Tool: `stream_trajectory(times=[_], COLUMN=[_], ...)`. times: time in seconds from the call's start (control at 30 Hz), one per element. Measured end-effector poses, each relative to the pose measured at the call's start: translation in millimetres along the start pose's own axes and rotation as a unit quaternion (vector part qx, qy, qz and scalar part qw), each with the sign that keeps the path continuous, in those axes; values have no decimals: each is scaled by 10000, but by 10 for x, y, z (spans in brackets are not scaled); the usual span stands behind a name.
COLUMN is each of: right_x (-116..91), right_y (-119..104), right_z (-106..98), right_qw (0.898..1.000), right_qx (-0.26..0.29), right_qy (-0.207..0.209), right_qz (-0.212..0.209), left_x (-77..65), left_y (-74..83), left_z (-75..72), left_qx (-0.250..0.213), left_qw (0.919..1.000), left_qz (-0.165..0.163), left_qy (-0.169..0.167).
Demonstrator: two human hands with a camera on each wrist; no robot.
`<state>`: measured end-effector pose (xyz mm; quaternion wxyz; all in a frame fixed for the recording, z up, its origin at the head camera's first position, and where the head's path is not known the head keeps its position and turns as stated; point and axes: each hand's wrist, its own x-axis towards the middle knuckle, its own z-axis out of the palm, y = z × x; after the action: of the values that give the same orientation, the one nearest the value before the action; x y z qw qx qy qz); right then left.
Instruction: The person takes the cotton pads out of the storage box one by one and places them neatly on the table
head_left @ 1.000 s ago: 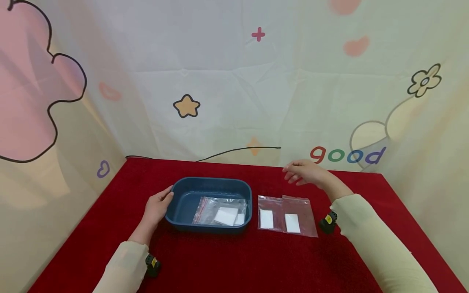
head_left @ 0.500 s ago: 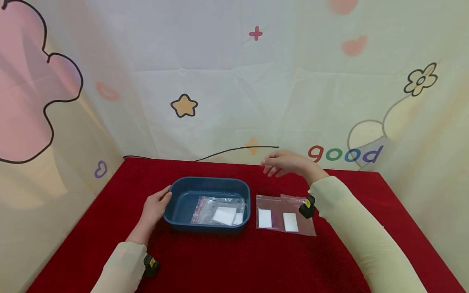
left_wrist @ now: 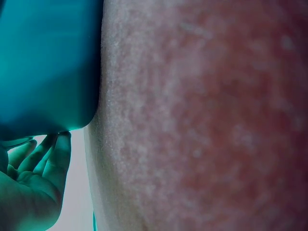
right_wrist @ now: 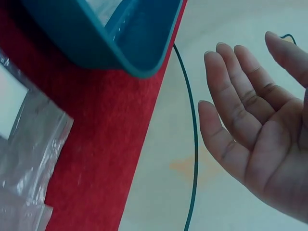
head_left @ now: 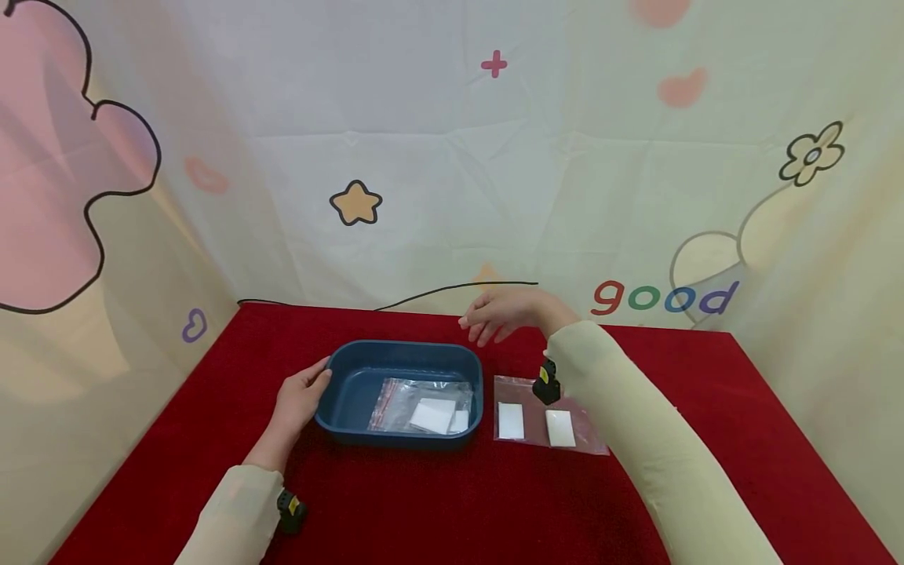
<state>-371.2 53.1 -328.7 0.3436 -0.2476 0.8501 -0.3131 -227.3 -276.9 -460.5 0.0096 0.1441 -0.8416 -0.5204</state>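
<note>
A dark blue plastic bin (head_left: 399, 439) stands on the red cloth, with my left hand (head_left: 297, 400) gripping its left end. In the left wrist view, the fingers of the left hand (left_wrist: 41, 178) meet the bin's wall (left_wrist: 48, 72). Inside lie several clear zip bags (head_left: 399, 400), with white rectangular pieces (head_left: 434, 416) among them. My right hand (head_left: 504, 310) is raised beyond the bin's far right corner. Its fingers are relaxed and its palm (right_wrist: 274, 149) holds nothing. Right of the bin lie two zip bags, each with a white rectangular piece (head_left: 511, 421); the right forearm partly hides them.
The red cloth (head_left: 424, 510) covers the table around the bin. A light curtain (head_left: 424, 157) with printed drawings hangs along the table's back edge and at both sides. Each wrist carries a small black device (head_left: 546, 383).
My right hand has swept left, from above the area behind the two bags to beside the bin's far right corner. The left hand and the bin stay in place.
</note>
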Motion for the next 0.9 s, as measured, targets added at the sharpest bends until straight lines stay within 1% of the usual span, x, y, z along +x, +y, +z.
stream_trajectory(times=[0.1,0.27,0.47,0.63,0.9], right_x=[80,188,276,339,472], right_y=[-45,-99,-163,-201,-205], right_z=[44,111,194,272,395], right_qw=[10000,9998,9985,9975,9958], right_qx=[-28,135,364,362,423], right_qy=[4,-56,-233,-362,-382], right_qz=[17,129,340,487,719], left_x=[7,24,27,23,38], left_y=[-2,-13,-29,-31,-36], left_z=[0,4,3,6,5], left_qx=[10,32,47,59,73], left_qw=[10000,10000,10000,10000,10000], left_qz=[-9,6,-29,-59,40], left_qy=[8,6,27,25,31])
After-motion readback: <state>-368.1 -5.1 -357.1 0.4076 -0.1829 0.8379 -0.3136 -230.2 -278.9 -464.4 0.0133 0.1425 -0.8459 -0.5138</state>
